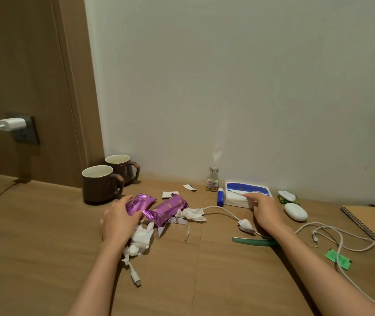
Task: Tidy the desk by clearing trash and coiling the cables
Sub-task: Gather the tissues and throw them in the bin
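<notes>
My left hand (119, 221) grips a purple snack wrapper (139, 203) near the desk's middle. A second purple wrapper (168, 208) lies just right of it. Crumpled white tissue (139, 241) sits below my left hand, and another piece (192, 214) lies beside the second wrapper. A white cable (221, 209) runs to a small tagged plug (245, 225); its other end (135, 278) lies near my left forearm. My right hand (265, 209) reaches forward, fingers straight, touching the blue-and-white tissue pack (247, 192). More white cable (339, 242) loops at the right.
Two brown mugs (101, 183) stand at the back left. A small bottle (212, 179), a blue stick (220, 197), a white case (295, 212), a green strip (253, 241), a green packet (338, 258), paper scraps (170, 194) and a spiral notebook (373, 226) lie about. A charger (10, 124) is plugged into the wall.
</notes>
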`<control>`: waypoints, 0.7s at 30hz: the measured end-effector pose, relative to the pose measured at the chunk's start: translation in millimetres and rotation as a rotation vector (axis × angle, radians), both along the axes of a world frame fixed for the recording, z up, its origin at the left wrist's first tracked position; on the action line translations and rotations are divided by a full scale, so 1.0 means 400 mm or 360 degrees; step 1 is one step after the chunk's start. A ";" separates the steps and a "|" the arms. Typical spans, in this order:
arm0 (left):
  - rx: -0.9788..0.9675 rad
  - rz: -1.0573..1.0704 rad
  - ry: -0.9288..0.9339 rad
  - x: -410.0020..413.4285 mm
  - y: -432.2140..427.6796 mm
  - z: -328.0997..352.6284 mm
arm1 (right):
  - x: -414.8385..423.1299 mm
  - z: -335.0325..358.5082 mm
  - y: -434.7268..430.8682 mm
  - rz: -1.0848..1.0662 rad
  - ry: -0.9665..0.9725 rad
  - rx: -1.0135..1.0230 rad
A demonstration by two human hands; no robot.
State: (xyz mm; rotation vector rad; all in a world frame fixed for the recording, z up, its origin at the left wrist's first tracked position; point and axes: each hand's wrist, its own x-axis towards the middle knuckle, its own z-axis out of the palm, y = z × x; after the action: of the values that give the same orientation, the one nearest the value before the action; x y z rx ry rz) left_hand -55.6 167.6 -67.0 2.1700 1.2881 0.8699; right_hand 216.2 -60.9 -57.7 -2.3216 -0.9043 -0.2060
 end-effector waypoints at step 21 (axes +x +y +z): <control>0.0263 0.0089 -0.1060 -0.016 -0.047 0.071 | -0.263 0.011 0.176 0.0751 -0.0232 -0.0170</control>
State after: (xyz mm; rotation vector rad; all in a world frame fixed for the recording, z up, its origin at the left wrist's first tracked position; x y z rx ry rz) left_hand -62.1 148.8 -38.6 1.7159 0.9587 1.5942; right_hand 111.0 9.7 -53.5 -2.1329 -1.5361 -0.1292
